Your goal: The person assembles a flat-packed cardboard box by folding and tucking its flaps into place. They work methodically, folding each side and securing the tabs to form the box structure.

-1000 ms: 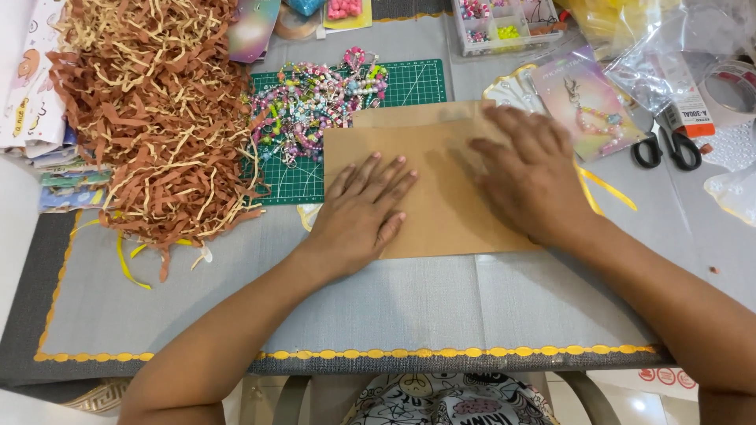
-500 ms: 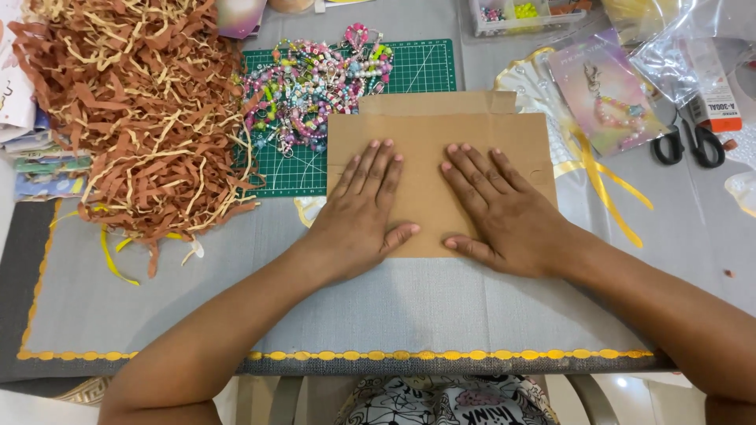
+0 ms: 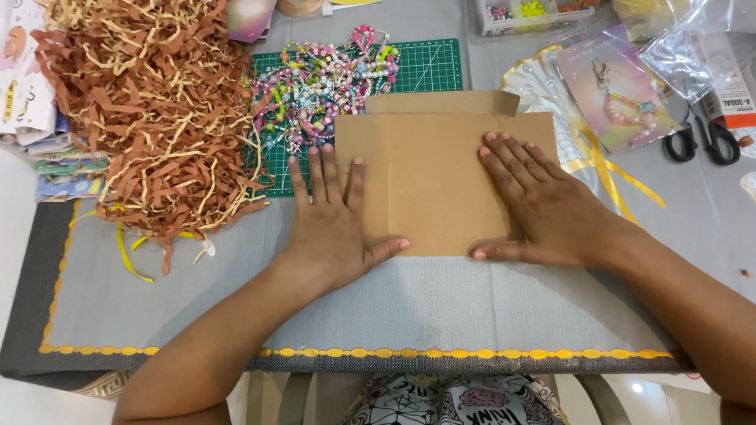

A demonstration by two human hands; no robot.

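Head view: the flat brown cardboard piece lies on the grey bench, directly under and between both sets of fingers. Its long axis runs left to right, with a narrow folded flap along the far edge, pointing away from the person. The left hand lies flat on its left edge, fingers spread and extended forward, thumb reaching right along the near edge. The right hand presses the right half, fingers spread, angled up-left, thumb along the near edge. Both hands touch the piece; the right covers more of it. Beyond the left fingers lies a bead pile on a green cutting mat; left of them, shredded paper.
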